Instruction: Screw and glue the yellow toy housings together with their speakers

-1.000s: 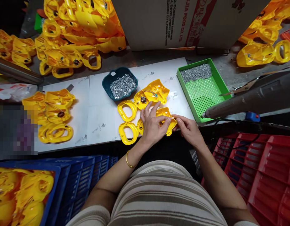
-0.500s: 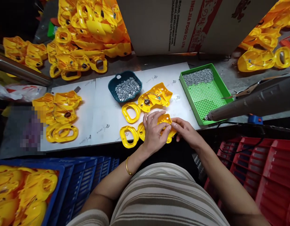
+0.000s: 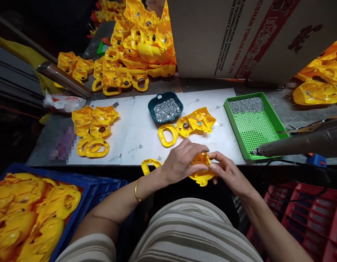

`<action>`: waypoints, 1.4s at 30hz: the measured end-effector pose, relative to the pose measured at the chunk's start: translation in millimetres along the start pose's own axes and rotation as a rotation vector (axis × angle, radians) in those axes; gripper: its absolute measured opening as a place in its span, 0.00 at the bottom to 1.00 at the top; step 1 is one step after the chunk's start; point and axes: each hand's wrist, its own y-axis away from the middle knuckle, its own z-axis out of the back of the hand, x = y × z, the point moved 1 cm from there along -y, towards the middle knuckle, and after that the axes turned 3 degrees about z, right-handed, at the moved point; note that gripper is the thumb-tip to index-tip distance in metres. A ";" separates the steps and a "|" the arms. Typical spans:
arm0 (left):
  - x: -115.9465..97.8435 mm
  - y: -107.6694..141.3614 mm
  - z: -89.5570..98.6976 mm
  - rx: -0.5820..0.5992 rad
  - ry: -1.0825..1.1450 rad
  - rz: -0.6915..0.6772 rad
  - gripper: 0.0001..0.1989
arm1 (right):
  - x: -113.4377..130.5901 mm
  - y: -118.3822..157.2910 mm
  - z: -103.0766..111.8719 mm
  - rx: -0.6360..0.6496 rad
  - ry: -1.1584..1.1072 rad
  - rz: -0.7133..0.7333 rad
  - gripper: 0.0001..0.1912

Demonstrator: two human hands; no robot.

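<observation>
A yellow plastic shell (image 3: 202,174) with a ring handle at its left end is held at the table's front edge. My left hand (image 3: 181,160) grips it from above, fingers bent over its middle and hiding much of it. At the shell's right end, my right hand (image 3: 224,169) pinches the rim between thumb and fingers. Just behind lies a second yellow shell (image 3: 198,122), open side up, with wires and a round metal part inside. A dark teal bowl (image 3: 180,111) of small silvery pieces stands behind that one.
A green tray (image 3: 236,133) with silvery pieces is at the right, beside a grey pole-like tool (image 3: 299,143). More yellow shells (image 3: 94,122) lie at the left and in a blue crate (image 3: 78,222). A cardboard box (image 3: 206,40) stands behind; a red crate (image 3: 310,218) is at the lower right.
The view has shifted, so the table sits further right and lower. Both hands have brought the front shell closer to my body, tilting it at the table's edge.
</observation>
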 end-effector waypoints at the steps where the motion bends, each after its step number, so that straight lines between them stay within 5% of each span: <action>1: 3.1 -3.4 -1.0 -0.006 -0.006 -0.052 0.19 | 0.4 -0.7 1.0 -0.005 -0.006 0.009 0.18; 8: 34.4 -26.0 -29.3 0.025 -0.036 -0.127 0.21 | -12.1 -20.9 22.5 -0.132 0.103 0.053 0.20; 11: 45.0 -30.4 -35.5 0.052 -0.086 -0.111 0.22 | -6.0 -26.8 31.5 -0.213 0.381 0.039 0.26; 14: 51.6 -27.1 -32.3 0.007 -0.121 -0.113 0.25 | 23.8 -38.4 31.0 -0.400 0.788 0.283 0.21; 17: 55.7 -17.1 -21.3 -0.160 -0.205 -0.052 0.17 | 61.2 -72.2 20.4 -0.515 1.109 0.504 0.13; 22: 60.8 5.6 -0.1 -0.326 -0.298 0.012 0.06 | 83.6 -155.6 -1.9 -0.391 1.452 0.404 0.12; 27: 69.3 24.9 9.2 -0.328 -0.330 0.072 0.04 | 71.9 -187.7 -13.7 -0.290 1.391 0.316 0.10; 31: 75.7 21.5 11.4 -0.335 -0.307 0.127 0.04 | 71.2 -175.4 7.9 -0.443 1.191 0.359 0.09; 36: 85.9 -22.5 4.2 -0.335 -0.298 0.175 0.07 | 60.1 -153.2 54.2 -0.674 1.058 0.474 0.13; 42: 88.6 -90.9 -20.7 -0.148 -0.219 0.335 0.09 | 38.8 -144.0 72.3 -0.672 0.960 0.562 0.19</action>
